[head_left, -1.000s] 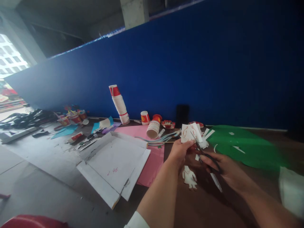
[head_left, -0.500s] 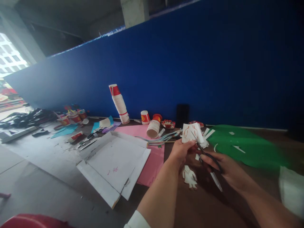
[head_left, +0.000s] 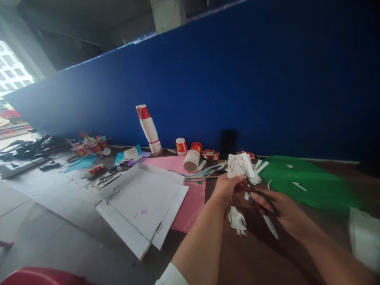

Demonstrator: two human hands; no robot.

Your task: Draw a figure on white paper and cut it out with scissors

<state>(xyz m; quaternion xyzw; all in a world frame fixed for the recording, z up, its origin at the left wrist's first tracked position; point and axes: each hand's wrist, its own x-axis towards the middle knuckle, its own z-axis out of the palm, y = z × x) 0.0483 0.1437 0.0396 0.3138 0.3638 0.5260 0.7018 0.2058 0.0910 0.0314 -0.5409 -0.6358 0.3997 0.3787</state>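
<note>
Your left hand (head_left: 226, 190) pinches a small white paper (head_left: 236, 165) marked with brownish curved lines, holding it above the tabletop (head_left: 219, 261). Your right hand (head_left: 277, 204) grips the scissors (head_left: 250, 183), fingers curled around the dark handles; the blades reach to the paper, but how far they are parted is too small to tell. Below your hands, a white figure-shaped cutout (head_left: 237, 222) lies on the tabletop, and a pale pointed piece (head_left: 270, 227) shows beneath your right hand. White strips (head_left: 263, 168) lie near the paper, next to a green sheet (head_left: 320, 186). To your left, a shallow white box (head_left: 139, 198) partly covers a pink sheet (head_left: 191, 204).
</note>
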